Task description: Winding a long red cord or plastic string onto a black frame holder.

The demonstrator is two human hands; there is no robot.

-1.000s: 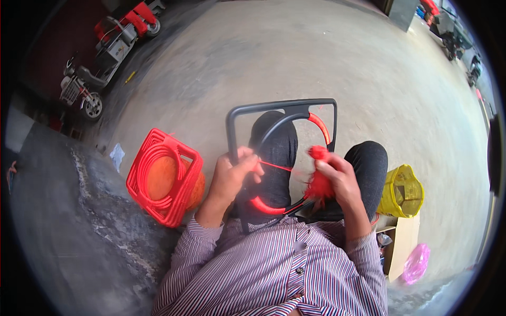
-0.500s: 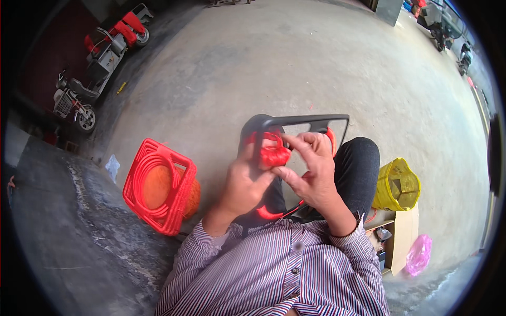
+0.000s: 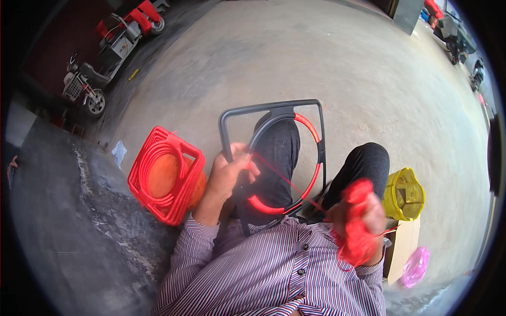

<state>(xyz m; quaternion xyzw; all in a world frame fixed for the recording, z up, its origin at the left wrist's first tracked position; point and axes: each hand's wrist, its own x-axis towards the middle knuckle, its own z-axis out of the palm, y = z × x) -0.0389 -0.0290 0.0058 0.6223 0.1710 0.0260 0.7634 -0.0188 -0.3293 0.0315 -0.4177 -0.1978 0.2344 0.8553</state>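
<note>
My left hand (image 3: 224,179) is closed on the left side of a black frame (image 3: 270,106), rectangular with a ring inside, held over my knees. Parts of the ring (image 3: 308,126) are wrapped in red. Lower right, my right hand (image 3: 373,215) grips a bundle of red yarn (image 3: 359,190); both are smeared by motion. A thin red strand (image 3: 287,181) runs taut across the ring between my left fingers and the bundle. On my left leans a stack of red frames (image 3: 197,152) with round rings, against an orange round thing (image 3: 162,176) that they partly hide.
To my right stand a yellow bucket-like container (image 3: 391,197) and a cardboard box (image 3: 403,245), with a pink plastic bag (image 3: 416,267) beside them. A clear plastic scrap (image 3: 119,152) lies on the left. Farther off are a parked motorbike (image 3: 95,102) and a red-and-white three-wheeler (image 3: 121,47).
My right hand has pulled away from the frame to the lower right with the yarn bundle, drawing out a strand. The frame has shifted left and now faces me more squarely.
</note>
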